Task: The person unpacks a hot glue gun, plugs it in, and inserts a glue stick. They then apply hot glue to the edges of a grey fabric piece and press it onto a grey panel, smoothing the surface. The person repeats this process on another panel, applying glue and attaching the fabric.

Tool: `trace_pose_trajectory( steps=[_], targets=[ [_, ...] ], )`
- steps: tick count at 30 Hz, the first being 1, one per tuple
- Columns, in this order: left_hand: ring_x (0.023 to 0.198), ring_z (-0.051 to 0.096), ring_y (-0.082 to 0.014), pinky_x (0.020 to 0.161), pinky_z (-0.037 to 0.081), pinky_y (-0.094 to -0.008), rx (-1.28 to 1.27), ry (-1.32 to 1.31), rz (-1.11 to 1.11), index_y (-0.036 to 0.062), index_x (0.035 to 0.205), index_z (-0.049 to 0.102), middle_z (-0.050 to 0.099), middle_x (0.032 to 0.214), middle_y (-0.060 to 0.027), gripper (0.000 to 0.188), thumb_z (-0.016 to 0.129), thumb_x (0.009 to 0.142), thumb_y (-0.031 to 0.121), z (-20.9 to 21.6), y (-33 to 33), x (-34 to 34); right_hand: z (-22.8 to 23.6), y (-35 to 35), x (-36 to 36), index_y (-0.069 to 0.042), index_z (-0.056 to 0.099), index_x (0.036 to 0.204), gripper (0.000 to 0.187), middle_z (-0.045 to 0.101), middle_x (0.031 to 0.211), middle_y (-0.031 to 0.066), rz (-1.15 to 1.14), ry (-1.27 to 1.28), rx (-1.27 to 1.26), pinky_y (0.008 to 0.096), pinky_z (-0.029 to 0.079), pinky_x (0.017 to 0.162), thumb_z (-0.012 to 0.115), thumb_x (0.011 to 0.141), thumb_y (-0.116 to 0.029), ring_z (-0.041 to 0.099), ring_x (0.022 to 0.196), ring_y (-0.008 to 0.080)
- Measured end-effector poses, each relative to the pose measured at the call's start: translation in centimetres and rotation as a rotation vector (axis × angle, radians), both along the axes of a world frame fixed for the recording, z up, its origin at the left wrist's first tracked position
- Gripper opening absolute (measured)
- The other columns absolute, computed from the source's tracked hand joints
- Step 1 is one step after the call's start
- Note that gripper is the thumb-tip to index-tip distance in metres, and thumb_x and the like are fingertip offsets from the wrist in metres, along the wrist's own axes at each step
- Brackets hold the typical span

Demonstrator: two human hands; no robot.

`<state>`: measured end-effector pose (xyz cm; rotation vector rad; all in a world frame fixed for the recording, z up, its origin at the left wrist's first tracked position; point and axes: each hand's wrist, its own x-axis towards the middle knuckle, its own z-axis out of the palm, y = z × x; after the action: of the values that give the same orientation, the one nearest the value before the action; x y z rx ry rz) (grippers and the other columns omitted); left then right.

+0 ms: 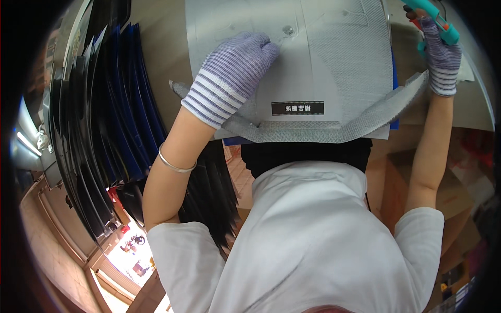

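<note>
A silver-grey bag of smooth sheet and woven-looking fabric lies flat in front of me. It carries a black label near its close edge, a small round fitting higher up, and a grey fabric band along the near side. My left hand, in a purple-and-white striped glove, rests on the bag with its fingers curled closed. What those fingers pinch is hidden. Off to the right, beyond the bag's edge, my right hand wears a matching glove and is closed round a turquoise hand tool with orange-red parts.
At the left hang or stand several dark blue and black sheets in a dense row. Blue material shows from under the bag's right edge. A cardboard box sits below the table at the right.
</note>
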<state>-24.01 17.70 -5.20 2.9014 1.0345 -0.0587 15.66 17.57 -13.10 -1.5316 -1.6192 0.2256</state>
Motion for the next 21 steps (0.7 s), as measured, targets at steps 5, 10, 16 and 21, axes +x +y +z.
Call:
trace_pose_trajectory(
  steps=[5, 10, 16, 21],
  targets=[
    [0.084, 0.059, -0.0298, 0.076, 0.050, -0.0374, 0.041, -0.109, 0.060, 0.0038, 0.092, 0.062, 0.060, 0.088, -0.0112, 0.020, 0.058, 0.073, 0.000, -0.1, -1.2, -0.1, 1.8, 0.2, -2.8, -0.008, 0.069, 0.091, 0.031, 0.065, 0.075, 0.0071, -0.129, 0.119, 0.088, 0.0297, 0.050, 0.065, 0.072, 0.077, -0.036, 0.062, 0.068, 0.0164],
    [0.091, 0.059, -0.0288, 0.081, 0.051, -0.0374, -0.003, 0.031, 0.159, 0.0039, 0.096, 0.061, 0.059, 0.093, -0.0132, 0.021, 0.055, 0.077, 0.000, -0.1, -1.2, 1.3, 6.0, 0.0, 0.6, -0.005, 0.070, 0.086, 0.047, 0.066, 0.074, 0.0038, -0.197, 0.192, -0.206, 0.0298, 0.047, 0.069, 0.071, 0.075, -0.051, 0.060, 0.071, 0.0138],
    [0.097, 0.059, -0.0283, 0.085, 0.051, -0.0369, -0.034, 0.208, 0.148, 0.0018, 0.100, 0.062, 0.060, 0.101, -0.0144, 0.021, 0.055, 0.080, 0.001, 1.2, 0.4, 3.1, 7.4, -0.6, 4.3, -0.007, 0.072, 0.080, 0.042, 0.068, 0.076, 0.0022, -0.141, 0.297, -0.258, 0.0245, 0.044, 0.072, 0.070, 0.076, -0.050, 0.058, 0.073, 0.0100],
    [0.098, 0.058, -0.0288, 0.087, 0.050, -0.0367, -0.042, 0.261, 0.174, 0.0008, 0.098, 0.062, 0.059, 0.101, -0.0141, 0.019, 0.058, 0.080, 0.004, 1.1, -0.6, 3.6, 8.4, -1.7, 3.3, -0.007, 0.071, 0.077, 0.042, 0.066, 0.072, 0.0003, -0.122, 0.246, -0.186, 0.0248, 0.044, 0.068, 0.068, 0.078, -0.049, 0.056, 0.069, 0.0094]
  ],
)
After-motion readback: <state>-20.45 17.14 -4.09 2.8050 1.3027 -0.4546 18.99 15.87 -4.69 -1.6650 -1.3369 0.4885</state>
